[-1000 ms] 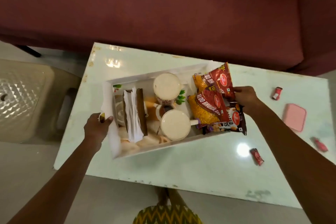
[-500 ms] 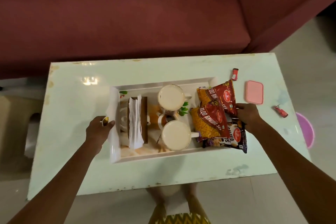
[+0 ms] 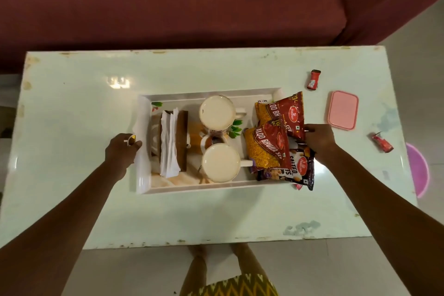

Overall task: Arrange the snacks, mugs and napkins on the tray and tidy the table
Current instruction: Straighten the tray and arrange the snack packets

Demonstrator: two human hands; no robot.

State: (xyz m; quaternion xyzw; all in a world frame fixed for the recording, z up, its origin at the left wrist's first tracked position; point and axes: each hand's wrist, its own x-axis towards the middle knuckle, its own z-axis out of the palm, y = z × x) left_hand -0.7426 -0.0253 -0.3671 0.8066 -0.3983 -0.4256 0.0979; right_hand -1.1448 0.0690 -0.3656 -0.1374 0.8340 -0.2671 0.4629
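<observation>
A white tray (image 3: 204, 189) lies in the middle of the pale table (image 3: 72, 103). It holds two full mugs (image 3: 217, 112) (image 3: 220, 162), white napkins (image 3: 169, 144) in a brown holder (image 3: 181, 139), and at its right end two red snack packets (image 3: 286, 109) (image 3: 266, 149) plus a dark peanut packet (image 3: 300, 168). My left hand (image 3: 121, 149) grips the tray's left rim, thumb over the edge. My right hand (image 3: 320, 138) curls round the tray's right end, where the packets hide the rim.
Two red sachets (image 3: 314, 79) (image 3: 382, 143) and a pink lid (image 3: 343, 109) lie on the table right of the tray. Another red sachet (image 3: 298, 186) peeks from under the dark packet. A maroon sofa (image 3: 192, 7) stands behind the table. A pink object (image 3: 418, 168) sits on the floor.
The view has swung to face the table squarely. Both hands have stayed on the tray's ends. The tray now sits parallel to the table edges, and its dark packet overlaps a red sachet.
</observation>
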